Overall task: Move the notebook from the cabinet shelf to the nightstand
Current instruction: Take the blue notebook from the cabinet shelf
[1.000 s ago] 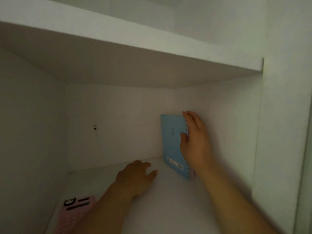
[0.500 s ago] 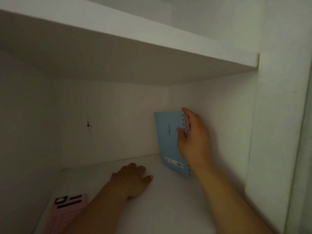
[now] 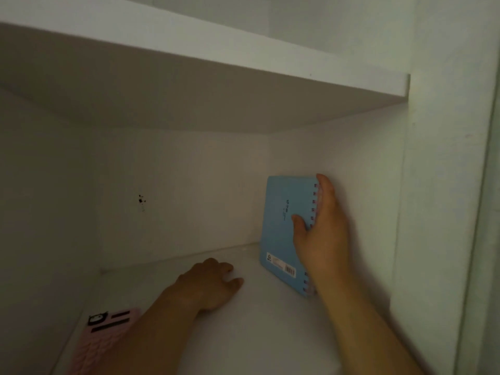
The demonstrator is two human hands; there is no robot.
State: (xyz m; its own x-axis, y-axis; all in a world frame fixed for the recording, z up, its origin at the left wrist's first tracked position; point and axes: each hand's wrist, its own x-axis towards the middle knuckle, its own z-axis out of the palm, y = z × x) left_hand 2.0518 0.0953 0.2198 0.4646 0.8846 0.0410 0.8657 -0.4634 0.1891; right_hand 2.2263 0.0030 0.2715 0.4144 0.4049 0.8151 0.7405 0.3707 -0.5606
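A light blue spiral notebook (image 3: 281,228) stands upright on the white cabinet shelf (image 3: 257,326), close to the right inner wall. My right hand (image 3: 322,231) grips its spiral edge, thumb on the blue cover and fingers behind it. My left hand (image 3: 211,285) rests palm down on the shelf surface, to the left of the notebook, fingers loosely curled with nothing in it. The nightstand is out of view.
A pink calculator-like object (image 3: 105,339) lies at the shelf's front left. A white upper shelf (image 3: 216,58) hangs low overhead. The cabinet's right side panel (image 3: 438,185) stands close to my right arm. A dark mark (image 3: 141,200) shows on the back wall.
My right hand has closed around the notebook's spiral edge, and the notebook has tipped slightly away from the right wall. My left hand stays on the shelf.
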